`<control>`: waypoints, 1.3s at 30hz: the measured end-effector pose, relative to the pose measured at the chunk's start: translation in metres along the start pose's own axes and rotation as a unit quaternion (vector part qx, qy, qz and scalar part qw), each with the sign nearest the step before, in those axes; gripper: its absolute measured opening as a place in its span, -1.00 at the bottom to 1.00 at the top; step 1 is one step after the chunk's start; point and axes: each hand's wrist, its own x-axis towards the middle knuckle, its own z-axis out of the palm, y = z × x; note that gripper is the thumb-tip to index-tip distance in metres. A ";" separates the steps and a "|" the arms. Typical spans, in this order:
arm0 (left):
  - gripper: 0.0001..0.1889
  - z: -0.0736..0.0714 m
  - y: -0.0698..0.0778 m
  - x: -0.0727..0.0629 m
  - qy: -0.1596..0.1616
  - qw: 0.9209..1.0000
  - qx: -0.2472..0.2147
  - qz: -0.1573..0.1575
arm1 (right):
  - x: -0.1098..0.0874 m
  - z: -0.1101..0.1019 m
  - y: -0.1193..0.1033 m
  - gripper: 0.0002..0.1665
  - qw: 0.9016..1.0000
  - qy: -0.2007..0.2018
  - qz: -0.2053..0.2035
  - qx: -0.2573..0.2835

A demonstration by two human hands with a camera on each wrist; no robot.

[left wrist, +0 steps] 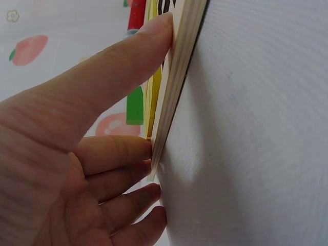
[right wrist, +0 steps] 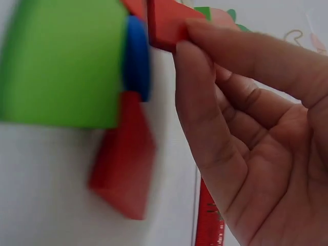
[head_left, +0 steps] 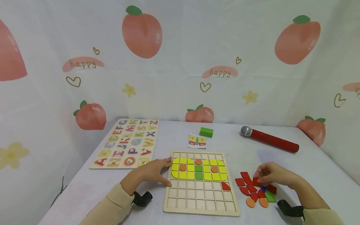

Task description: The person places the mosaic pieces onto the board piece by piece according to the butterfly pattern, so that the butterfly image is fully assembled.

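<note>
My right hand [head_left: 271, 173] pinches a red tile [right wrist: 166, 24] between thumb and forefinger, above the loose pieces on the right. My left hand [head_left: 154, 172] rests against the left edge of a wooden grid board [head_left: 188, 198]. In the left wrist view its thumb [left wrist: 128, 59] touches the rim, with the other fingers fairly straight. Yellow tiles [head_left: 207, 176] form two wing-like blocks across the board's upper part. Between them are green squares [head_left: 198, 168]; orange discs [head_left: 182, 167] sit among the tiles. One red rounded piece [head_left: 226, 186] lies in a cell below the right block.
Right of the board lie several red pieces, orange discs [head_left: 250, 202], a green piece [head_left: 270, 197] and a blue piece [head_left: 263, 189]. Behind it are a pattern card [head_left: 197, 141] and a green block [head_left: 206, 132]. An alphabet board [head_left: 126, 143] lies left, a red microphone [head_left: 274, 141] right.
</note>
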 end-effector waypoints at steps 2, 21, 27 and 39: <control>-0.03 0.000 0.000 0.000 0.001 1.000 0.000 -0.002 | 0.000 -0.001 -0.002 -0.71 1.000 -0.004 -0.006 0.011; -0.03 0.001 -0.001 0.000 -0.002 1.000 -0.009 -0.001 | 0.042 0.035 -0.055 -0.67 0.996 -0.029 -0.052 0.063; -0.03 0.000 -0.002 0.001 -0.002 1.000 -0.007 0.001 | 0.052 0.048 -0.071 -0.70 0.995 -0.047 -0.061 0.064; -0.03 0.000 -0.001 0.001 -0.004 1.000 -0.004 -0.003 | 0.064 0.069 -0.080 -0.80 0.994 -0.076 -0.065 0.048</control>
